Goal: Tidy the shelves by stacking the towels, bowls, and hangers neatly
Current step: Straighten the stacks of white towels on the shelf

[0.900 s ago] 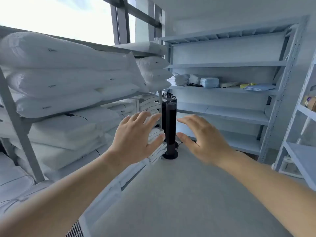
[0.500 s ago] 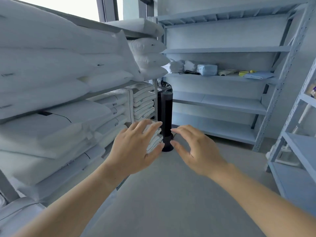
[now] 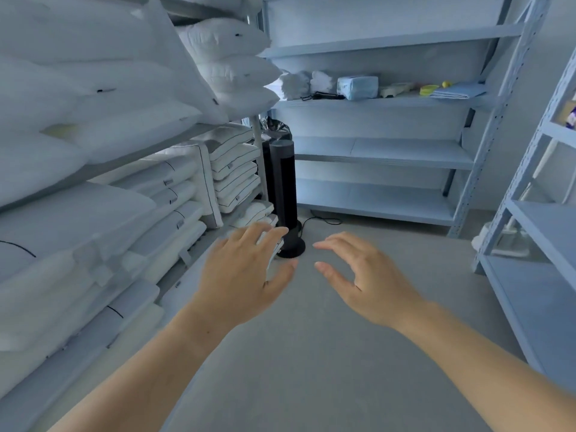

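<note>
Both of my hands are held out in front of me above the grey floor, empty, with fingers loosely spread. My left hand (image 3: 241,275) hovers near the base of a black tower fan (image 3: 283,194). My right hand (image 3: 369,277) is beside it, palm down. On the far shelf (image 3: 374,102) at the back lie white rolled towels (image 3: 296,84), black hangers (image 3: 324,96), a wrapped pale blue pack (image 3: 357,87), a yellow bowl (image 3: 428,89) and a folded blue towel (image 3: 458,90).
A rack (image 3: 124,157) on the left is packed with white pillows (image 3: 218,57) and folded bedding (image 3: 233,173). Another grey shelf unit (image 3: 542,219) stands on the right. The fan's cord (image 3: 324,220) trails on the floor. Lower back shelves (image 3: 383,151) are bare.
The view has moved forward and tipped down towards the back shelf. Both hands have dropped lower in the view and stay spread and empty.
</note>
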A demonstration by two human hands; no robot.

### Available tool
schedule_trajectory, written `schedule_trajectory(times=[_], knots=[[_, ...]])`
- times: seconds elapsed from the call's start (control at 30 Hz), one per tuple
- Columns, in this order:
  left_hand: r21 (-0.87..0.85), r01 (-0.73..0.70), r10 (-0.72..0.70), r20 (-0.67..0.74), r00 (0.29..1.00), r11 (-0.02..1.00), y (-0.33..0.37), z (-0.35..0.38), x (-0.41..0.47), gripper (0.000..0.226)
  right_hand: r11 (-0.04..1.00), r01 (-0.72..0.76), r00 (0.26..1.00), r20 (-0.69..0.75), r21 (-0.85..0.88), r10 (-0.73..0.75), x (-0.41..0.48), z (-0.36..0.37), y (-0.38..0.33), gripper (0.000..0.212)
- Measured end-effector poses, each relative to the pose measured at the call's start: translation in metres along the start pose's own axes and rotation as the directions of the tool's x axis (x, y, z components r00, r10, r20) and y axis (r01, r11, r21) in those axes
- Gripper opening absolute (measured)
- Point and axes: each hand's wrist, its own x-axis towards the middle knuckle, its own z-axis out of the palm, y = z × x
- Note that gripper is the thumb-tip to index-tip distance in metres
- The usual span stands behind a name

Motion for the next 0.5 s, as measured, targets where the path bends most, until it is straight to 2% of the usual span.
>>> schedule_trajectory(times=[0.1,0.33,0.5], knots=[[-0.031,-0.021,0.021,0.013,1.0,0.999,-0.001,0.031,0.033,0.066,0.999,-0.018,0.999,0.027,0.036,0.017,0.019,0.01,0.036,0.036],[-0.072,-0.079,0.084,0.067,0.994,0.994,0.013,0.111,0.168,0.068,0.996,-0.088,0.996,0.015,-0.017,0.088,0.09,0.005,0.159,0.033],[-0.134,-0.114,0.13,0.118,0.984,0.984,0.038,0.167,0.274,0.053,0.98,-0.197,0.98,0.012,-0.038,0.197,0.135,-0.013,0.256,0.037]])
